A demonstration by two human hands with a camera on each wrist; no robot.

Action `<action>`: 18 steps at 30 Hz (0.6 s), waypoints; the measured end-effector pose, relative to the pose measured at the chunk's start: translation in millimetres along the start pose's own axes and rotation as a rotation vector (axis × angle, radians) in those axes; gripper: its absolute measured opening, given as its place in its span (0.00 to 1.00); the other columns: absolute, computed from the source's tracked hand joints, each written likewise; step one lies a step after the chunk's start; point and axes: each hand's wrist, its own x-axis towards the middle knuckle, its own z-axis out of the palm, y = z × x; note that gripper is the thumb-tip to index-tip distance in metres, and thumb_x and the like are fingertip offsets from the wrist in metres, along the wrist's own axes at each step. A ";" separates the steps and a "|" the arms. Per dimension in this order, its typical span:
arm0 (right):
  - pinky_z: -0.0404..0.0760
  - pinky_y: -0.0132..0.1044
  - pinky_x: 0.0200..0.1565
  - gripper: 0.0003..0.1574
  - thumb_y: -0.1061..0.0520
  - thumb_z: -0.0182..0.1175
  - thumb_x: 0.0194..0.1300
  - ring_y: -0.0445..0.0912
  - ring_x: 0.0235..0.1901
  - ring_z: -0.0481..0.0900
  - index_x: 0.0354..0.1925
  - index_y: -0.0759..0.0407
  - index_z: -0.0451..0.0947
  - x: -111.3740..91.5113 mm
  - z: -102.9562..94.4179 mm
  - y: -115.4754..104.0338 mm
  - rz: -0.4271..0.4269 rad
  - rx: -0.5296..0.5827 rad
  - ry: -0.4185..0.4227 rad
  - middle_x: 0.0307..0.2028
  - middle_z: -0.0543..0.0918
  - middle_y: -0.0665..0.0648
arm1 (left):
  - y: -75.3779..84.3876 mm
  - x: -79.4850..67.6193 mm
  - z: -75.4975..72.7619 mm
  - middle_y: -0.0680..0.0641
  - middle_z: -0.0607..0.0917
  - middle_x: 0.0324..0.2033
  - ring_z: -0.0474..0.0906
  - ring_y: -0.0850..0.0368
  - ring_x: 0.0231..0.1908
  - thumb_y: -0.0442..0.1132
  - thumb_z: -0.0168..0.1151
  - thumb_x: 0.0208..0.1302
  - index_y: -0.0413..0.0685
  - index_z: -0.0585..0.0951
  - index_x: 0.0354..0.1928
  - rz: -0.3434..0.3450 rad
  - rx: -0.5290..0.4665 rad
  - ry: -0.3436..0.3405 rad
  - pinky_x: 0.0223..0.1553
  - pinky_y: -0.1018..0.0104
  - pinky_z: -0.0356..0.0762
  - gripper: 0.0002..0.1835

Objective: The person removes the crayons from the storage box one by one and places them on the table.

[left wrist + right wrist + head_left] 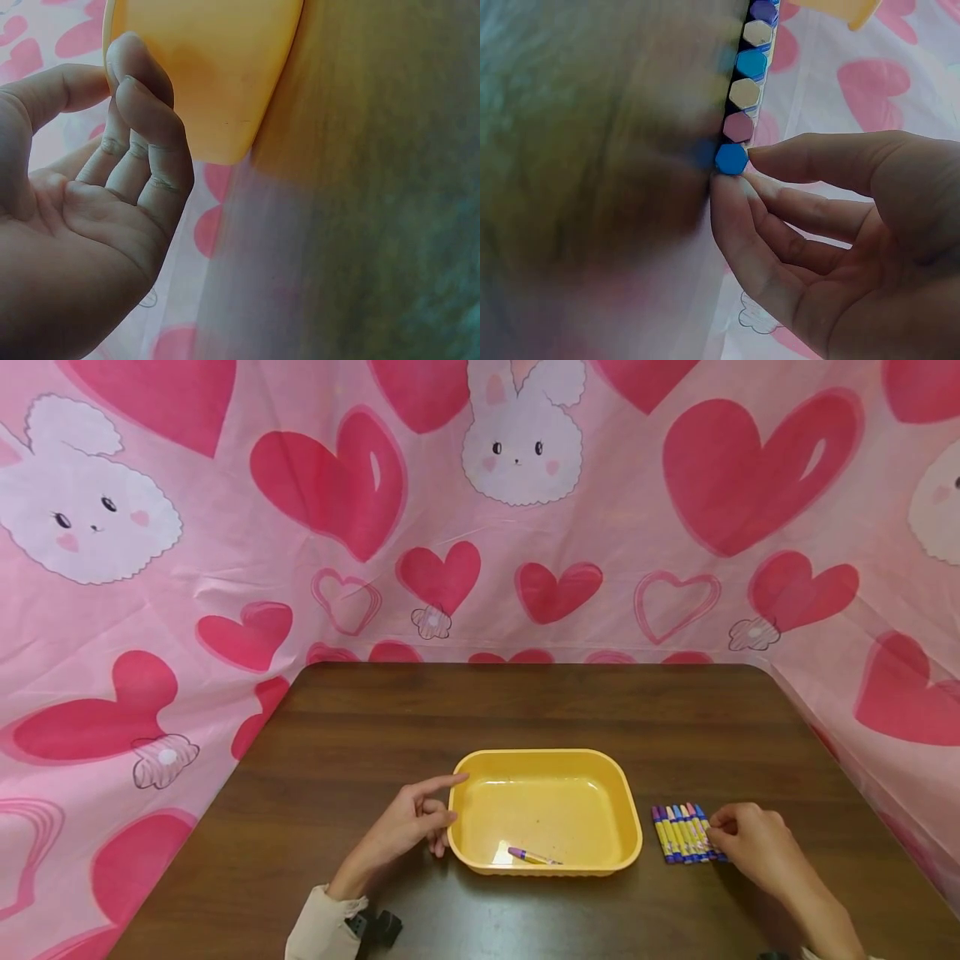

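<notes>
A yellow tray [543, 812] sits on the table, and a purple-tipped crayon [525, 854] lies inside by its near wall. My left hand [408, 818] holds the tray's left rim, thumb at the edge and index finger reaching over it; the other fingers curl against the outer wall. Right of the tray, several crayons [678, 835] with yellow wrappers lie side by side in a row. My right hand [757, 843] is at the row's right end, where thumb and index finger pinch a blue crayon [731, 159]. A pink crayon [739, 127] lies right beside it.
The dark wooden table [525, 702] extends behind the tray and to both sides. A pink cloth [480, 577] with hearts and rabbits hangs along its back and sides. Something black is strapped at the left wrist, next to the pale sleeve [324, 927].
</notes>
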 end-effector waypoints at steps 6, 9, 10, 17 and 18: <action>0.75 0.42 0.29 0.03 0.62 0.64 0.57 0.44 0.26 0.76 0.31 0.61 0.84 -1.7 -1.6 -1.2 -0.008 -0.002 0.012 0.26 0.84 0.51 | 0.1 0.1 0.2 0.27 0.78 0.24 0.78 0.56 0.19 0.36 0.59 0.72 0.41 0.67 0.72 0.013 -0.018 -0.007 0.25 0.69 0.80 0.29; 0.76 0.44 0.30 0.03 0.62 0.65 0.57 0.45 0.28 0.77 0.31 0.61 0.84 -1.4 -3.6 -1.1 -0.020 -0.020 0.026 0.27 0.84 0.52 | -0.5 0.4 0.3 0.27 0.78 0.24 0.78 0.56 0.19 0.35 0.58 0.72 0.40 0.66 0.72 0.021 -0.023 -0.009 0.25 0.69 0.80 0.29; 0.77 0.46 0.31 0.03 0.62 0.65 0.57 0.46 0.28 0.78 0.31 0.61 0.84 -1.4 -4.5 -1.5 -0.025 -0.028 0.036 0.27 0.85 0.53 | -0.6 0.5 0.3 0.27 0.78 0.24 0.78 0.56 0.19 0.35 0.58 0.72 0.40 0.66 0.72 0.021 -0.024 -0.009 0.25 0.69 0.80 0.29; 0.77 0.55 0.33 0.02 0.62 0.65 0.57 0.51 0.29 0.80 0.30 0.60 0.84 -3.1 -12.3 -18.6 -0.087 -0.062 0.127 0.28 0.85 0.56 | 0.4 0.1 0.4 0.27 0.78 0.24 0.78 0.56 0.19 0.33 0.58 0.72 0.40 0.66 0.72 0.017 -0.020 -0.006 0.24 0.69 0.80 0.28; 0.78 0.55 0.33 0.02 0.62 0.65 0.58 0.51 0.29 0.80 0.30 0.60 0.84 -3.3 -13.7 -23.2 -0.097 -0.061 0.134 0.28 0.85 0.56 | 0.6 0.0 0.5 0.27 0.78 0.24 0.78 0.56 0.19 0.33 0.57 0.72 0.40 0.66 0.72 0.015 -0.019 -0.005 0.24 0.69 0.80 0.28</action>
